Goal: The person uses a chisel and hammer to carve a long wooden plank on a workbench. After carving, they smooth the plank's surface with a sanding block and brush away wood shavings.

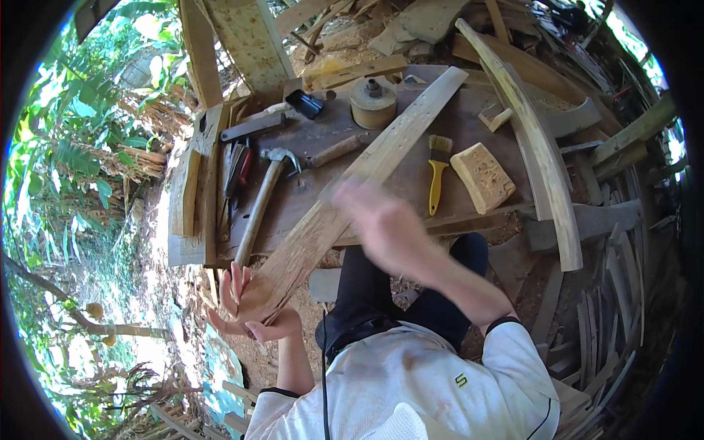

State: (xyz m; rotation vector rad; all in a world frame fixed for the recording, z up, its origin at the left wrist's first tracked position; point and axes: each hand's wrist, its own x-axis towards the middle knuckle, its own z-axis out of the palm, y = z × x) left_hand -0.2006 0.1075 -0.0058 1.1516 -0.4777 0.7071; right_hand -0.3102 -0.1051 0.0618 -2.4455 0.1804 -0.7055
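A long, flat wooden plank (308, 226) lies slantwise over the workbench (293, 202), its far end toward the back right. Its near end juts past the bench edge and rests in my left hand (257, 315), fingers on one side and thumb on the other. Over the plank's middle is my right hand (378, 216), smeared by motion. Whether it touches the wood or holds anything is hidden by the blur. A claw hammer (265, 192) lies left of the plank, and a yellow-handled brush (437, 176) lies to its right.
A carved wood block (482, 178) sits right of the brush. Behind the plank stands a round container (372, 104). A short wooden stick (334, 152) and a red-handled tool (244, 167) lie at left. A long pale pole (532, 128) leans at right, near stacked wood strips (609, 293).
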